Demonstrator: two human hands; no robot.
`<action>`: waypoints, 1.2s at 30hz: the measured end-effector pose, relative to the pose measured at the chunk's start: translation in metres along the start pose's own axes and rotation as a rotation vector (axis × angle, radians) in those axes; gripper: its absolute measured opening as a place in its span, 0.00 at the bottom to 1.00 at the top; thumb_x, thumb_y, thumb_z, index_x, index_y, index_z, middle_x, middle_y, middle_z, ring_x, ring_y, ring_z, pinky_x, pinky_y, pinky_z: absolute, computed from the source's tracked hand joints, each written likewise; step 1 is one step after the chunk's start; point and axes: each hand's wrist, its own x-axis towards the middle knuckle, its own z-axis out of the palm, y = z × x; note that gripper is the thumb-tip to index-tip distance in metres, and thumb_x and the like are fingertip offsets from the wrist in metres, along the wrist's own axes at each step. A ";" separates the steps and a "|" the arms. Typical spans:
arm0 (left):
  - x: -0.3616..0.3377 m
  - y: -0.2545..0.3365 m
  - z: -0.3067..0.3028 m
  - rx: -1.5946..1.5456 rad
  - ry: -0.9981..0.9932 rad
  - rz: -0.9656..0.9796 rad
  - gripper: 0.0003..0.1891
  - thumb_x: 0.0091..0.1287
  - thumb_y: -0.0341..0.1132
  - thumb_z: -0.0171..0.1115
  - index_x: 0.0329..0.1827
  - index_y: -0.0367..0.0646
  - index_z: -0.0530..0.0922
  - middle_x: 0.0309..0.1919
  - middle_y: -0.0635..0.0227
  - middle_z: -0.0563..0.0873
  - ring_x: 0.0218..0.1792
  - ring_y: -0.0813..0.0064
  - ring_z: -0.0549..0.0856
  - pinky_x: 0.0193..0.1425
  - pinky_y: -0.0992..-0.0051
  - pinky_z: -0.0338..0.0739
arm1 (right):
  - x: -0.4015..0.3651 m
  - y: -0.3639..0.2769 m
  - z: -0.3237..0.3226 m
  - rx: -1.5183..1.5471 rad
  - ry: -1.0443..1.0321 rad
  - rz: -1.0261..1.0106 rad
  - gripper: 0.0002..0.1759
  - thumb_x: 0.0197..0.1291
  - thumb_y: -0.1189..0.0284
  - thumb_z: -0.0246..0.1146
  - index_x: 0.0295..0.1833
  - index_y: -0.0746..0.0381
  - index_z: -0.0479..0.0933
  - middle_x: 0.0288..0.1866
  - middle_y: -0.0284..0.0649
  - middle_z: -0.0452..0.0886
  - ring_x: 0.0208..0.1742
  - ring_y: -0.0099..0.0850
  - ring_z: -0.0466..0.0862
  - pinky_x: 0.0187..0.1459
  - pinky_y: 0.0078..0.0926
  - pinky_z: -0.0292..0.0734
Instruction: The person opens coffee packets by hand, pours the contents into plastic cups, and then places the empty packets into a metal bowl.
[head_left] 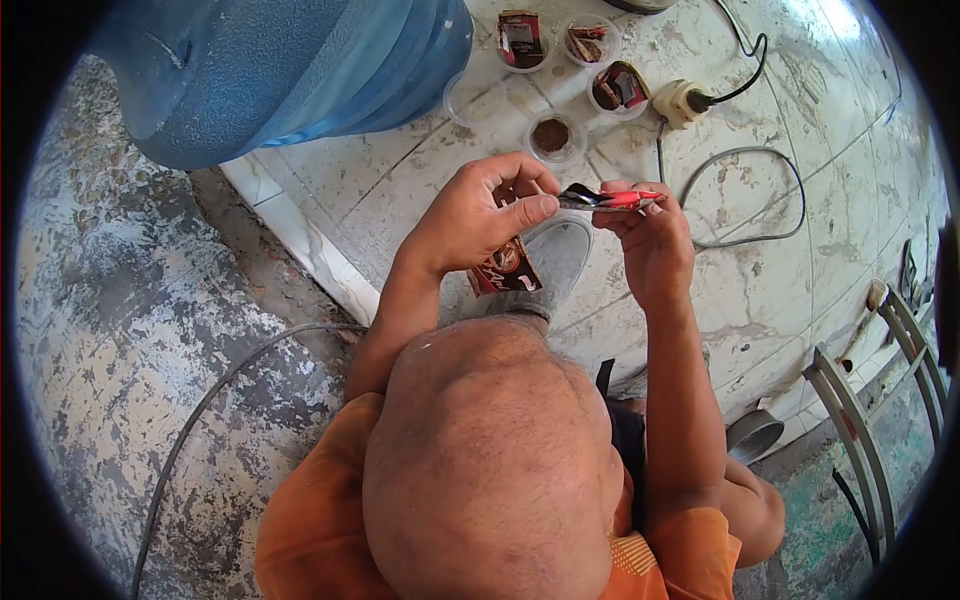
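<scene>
A red and black sachet (622,200) stretches between my hands, above the tiled ledge. My left hand (478,215) pinches its dark left end between thumb and fingers. On the red end, the fingers of my right hand (655,245) are closed. Below my left palm hangs a brown and red packet (508,268) with a cup picture; whether it joins the sachet is hidden by the hand. Just beyond my hands stands a clear plastic cup (552,137) with brown powder in it. A grey shoe (560,262) shows beneath.
Sachets stand in clear cups (522,42) farther back, near an empty-looking cup (474,100). A large blue water bottle (300,80) is at the back left. A beige socket (682,103) with a black plug and looping cable (800,185) lies right. Metal rails (850,430) lean at far right.
</scene>
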 end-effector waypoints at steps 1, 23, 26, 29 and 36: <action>0.000 0.000 0.000 0.013 0.001 0.000 0.13 0.72 0.37 0.75 0.53 0.40 0.84 0.41 0.73 0.87 0.44 0.83 0.84 0.52 0.77 0.79 | 0.000 0.000 0.000 0.011 -0.005 -0.007 0.16 0.74 0.71 0.51 0.59 0.69 0.75 0.56 0.53 0.87 0.51 0.40 0.89 0.60 0.43 0.82; 0.000 -0.003 -0.002 -0.040 0.031 0.031 0.16 0.74 0.43 0.73 0.53 0.38 0.84 0.40 0.72 0.87 0.42 0.82 0.85 0.52 0.76 0.79 | 0.002 0.005 0.006 0.018 -0.017 -0.002 0.16 0.75 0.72 0.50 0.60 0.69 0.75 0.58 0.53 0.86 0.53 0.38 0.89 0.61 0.41 0.82; -0.001 0.004 -0.003 0.016 0.034 0.028 0.17 0.74 0.44 0.72 0.53 0.38 0.84 0.40 0.71 0.88 0.43 0.81 0.85 0.52 0.76 0.80 | 0.002 0.005 0.010 0.041 0.005 -0.015 0.16 0.75 0.72 0.50 0.59 0.69 0.76 0.57 0.53 0.87 0.52 0.38 0.89 0.61 0.41 0.82; -0.003 0.014 -0.007 0.072 0.042 0.056 0.17 0.74 0.43 0.73 0.54 0.38 0.84 0.41 0.71 0.88 0.44 0.81 0.86 0.52 0.75 0.80 | 0.006 0.002 0.018 0.056 -0.034 -0.022 0.16 0.73 0.72 0.52 0.57 0.69 0.78 0.53 0.51 0.88 0.49 0.37 0.89 0.59 0.39 0.83; -0.011 0.048 -0.008 0.031 0.085 0.174 0.14 0.74 0.36 0.73 0.55 0.38 0.83 0.42 0.70 0.89 0.45 0.79 0.87 0.52 0.76 0.80 | 0.008 -0.011 0.044 0.202 -0.006 -0.109 0.14 0.75 0.72 0.53 0.56 0.67 0.78 0.52 0.50 0.89 0.48 0.37 0.89 0.58 0.38 0.83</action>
